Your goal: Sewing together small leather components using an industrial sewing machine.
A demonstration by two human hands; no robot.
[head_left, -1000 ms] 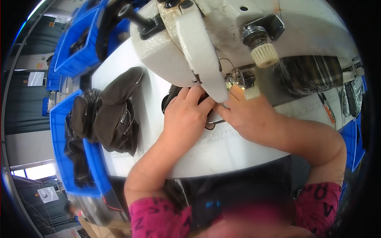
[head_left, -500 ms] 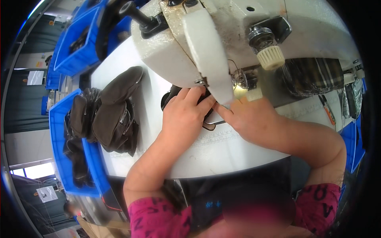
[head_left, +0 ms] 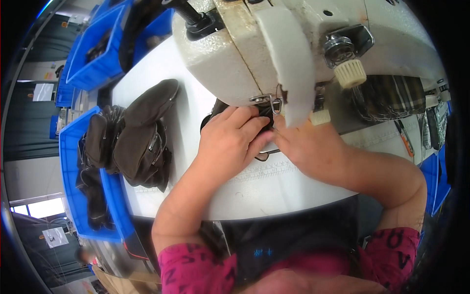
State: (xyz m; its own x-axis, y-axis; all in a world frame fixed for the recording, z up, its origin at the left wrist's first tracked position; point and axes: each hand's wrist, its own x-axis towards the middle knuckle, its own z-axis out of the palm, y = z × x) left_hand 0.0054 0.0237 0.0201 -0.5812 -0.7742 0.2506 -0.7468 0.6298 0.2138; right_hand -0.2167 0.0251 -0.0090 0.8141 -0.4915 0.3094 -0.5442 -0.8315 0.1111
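Observation:
A white industrial sewing machine (head_left: 230, 54) arches over the work, with a white guard hanging near the needle area. My left hand (head_left: 225, 139) has its fingers curled onto a dark zippered fabric piece (head_left: 264, 117) beneath the machine head. My right hand (head_left: 318, 149) grips the same piece beside the needle; its fingertips are partly hidden behind the white guard and the fingers of the two hands are close together. A small loop juts from the piece below my hands. On the white table (head_left: 259, 191) at left lie dark olive pouches with zippers (head_left: 139, 147).
A blue bin (head_left: 73, 152) with dark pieces borders the table's left; more blue bins (head_left: 90, 59) stand behind it. Orange-handled snips (head_left: 406, 139) lie at right near plaid cloth (head_left: 391, 95). Another blue bin (head_left: 433, 179) is beyond the right edge. A blurred person (head_left: 85, 257) is at lower left.
The view of the machine head has shifted rightward. My left thumb has bent lower, and my right hand has moved slightly right, with more of the piece showing between them.

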